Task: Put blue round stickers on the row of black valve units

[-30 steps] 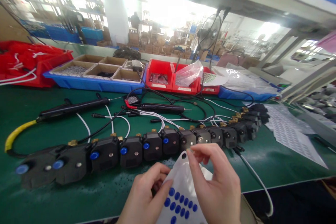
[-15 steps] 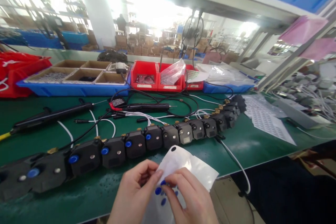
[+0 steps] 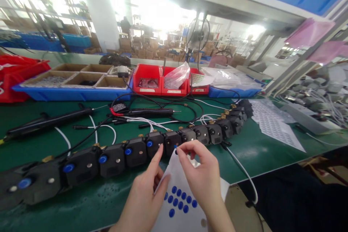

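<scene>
My left hand grips the left edge of a white backing sheet between thumb and fingers, its index finger stretched toward the black housings. Several round blue stickers sit on that sheet. My right hand is above the sheet's top corner, thumb and index finger pinched on a small blue sticker, mostly hidden by the fingertips. Just beyond it stands a black housing in a long curved row. Housings to its left, such as this black one, carry a blue dot on the front.
Behind the row lie a black electric screwdriver, another at left and white cables. Red bins and a blue divided tray line the back. A printed sheet lies at right on the green bench.
My right hand has moved up and away from the sheet's blue stickers to the housings, a blue sticker in its fingertips. More stickers on the sheet show. My left index finger has stretched out.
</scene>
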Motion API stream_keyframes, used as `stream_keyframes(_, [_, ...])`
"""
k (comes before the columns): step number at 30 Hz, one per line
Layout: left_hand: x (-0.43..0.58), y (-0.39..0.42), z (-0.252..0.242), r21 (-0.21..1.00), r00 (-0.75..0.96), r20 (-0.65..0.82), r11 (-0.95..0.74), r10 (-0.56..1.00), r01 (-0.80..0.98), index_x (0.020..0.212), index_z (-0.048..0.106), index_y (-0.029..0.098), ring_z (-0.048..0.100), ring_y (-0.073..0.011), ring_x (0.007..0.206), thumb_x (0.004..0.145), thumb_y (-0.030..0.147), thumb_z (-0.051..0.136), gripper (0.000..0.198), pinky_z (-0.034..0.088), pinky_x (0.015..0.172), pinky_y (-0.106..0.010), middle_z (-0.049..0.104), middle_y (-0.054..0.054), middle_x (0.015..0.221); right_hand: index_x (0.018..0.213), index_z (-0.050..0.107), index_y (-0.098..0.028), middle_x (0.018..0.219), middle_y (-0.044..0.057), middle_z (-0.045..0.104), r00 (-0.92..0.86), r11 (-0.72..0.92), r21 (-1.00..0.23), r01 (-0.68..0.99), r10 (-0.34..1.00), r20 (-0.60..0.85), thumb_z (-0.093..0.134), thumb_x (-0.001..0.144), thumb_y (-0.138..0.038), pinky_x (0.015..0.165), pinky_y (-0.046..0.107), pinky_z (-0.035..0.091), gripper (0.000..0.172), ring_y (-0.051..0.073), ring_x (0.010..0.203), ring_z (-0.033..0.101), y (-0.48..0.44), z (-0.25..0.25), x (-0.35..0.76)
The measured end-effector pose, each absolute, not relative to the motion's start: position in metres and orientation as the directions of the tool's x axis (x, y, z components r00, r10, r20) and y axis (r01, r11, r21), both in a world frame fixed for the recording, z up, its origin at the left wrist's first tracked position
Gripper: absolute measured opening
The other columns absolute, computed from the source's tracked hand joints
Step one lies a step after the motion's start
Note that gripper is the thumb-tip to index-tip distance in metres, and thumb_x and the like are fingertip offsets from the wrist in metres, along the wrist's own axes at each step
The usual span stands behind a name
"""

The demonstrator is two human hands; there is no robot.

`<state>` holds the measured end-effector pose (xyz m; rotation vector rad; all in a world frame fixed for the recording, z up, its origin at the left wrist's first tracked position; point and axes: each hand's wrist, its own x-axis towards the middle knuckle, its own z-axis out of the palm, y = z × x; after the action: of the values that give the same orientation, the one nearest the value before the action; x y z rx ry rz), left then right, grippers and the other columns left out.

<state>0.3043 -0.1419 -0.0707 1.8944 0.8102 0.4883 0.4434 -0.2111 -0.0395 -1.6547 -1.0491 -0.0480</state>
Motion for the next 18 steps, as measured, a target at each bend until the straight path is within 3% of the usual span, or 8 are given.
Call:
stream_keyframes(4, [0.308, -0.143, -0.078, 0.896, 0.741, -0.101, -0.263, 0.664, 0.358, 0.159, 0.018, 0.013, 0.052, -0.0146, 0.06, 0.091, 0.038, 0.039, 0.075, 0.043, 0.06, -0.026, 0.057, 0.003, 0.073, 0.073, 0.064, -0.019, 0.07, -0.003, 0.059, 0.601, 0.027, -0.782, 0.622, 0.624, 0.5, 0.06, 0.088, -0.019, 0.062, 0.021, 0.044, 0.015, 0.01, 0.066, 0.054, -0.189, -0.049, 0.442])
stream_keyframes(9, [0.304, -0.142, -0.081, 0.903, 0.752, -0.099, -0.258, 0.652, 0.343, 0.159, 0.02, 0.02, 0.053, -0.0143, 0.062, 0.095, 0.035, 0.041, 0.07, 0.04, 0.063, -0.026, 0.058, 0.003, 0.075, 0.072, 0.063, -0.019, 0.07, -0.002, 0.059, 0.618, 0.012, -0.8, 0.6, 0.627, 0.474, 0.06, 0.088, -0.02, 0.06, 0.022, 0.043, 0.016, 0.011, 0.065, 0.053, -0.185, -0.052, 0.439])
stream_keyframes(18, [0.305, -0.141, -0.078, 0.913, 0.754, -0.084, -0.252, 0.651, 0.32, 0.158, 0.023, 0.019, 0.056, -0.015, 0.064, 0.096, 0.035, 0.044, 0.068, 0.041, 0.062, -0.025, 0.061, 0.002, 0.076, 0.074, 0.061, -0.019, 0.071, -0.001, 0.06, 0.619, -0.043, -0.764, 0.644, 0.616, 0.487, 0.057, 0.09, -0.021, 0.061, 0.024, 0.044, 0.016, 0.012, 0.065, 0.054, -0.184, -0.053, 0.437])
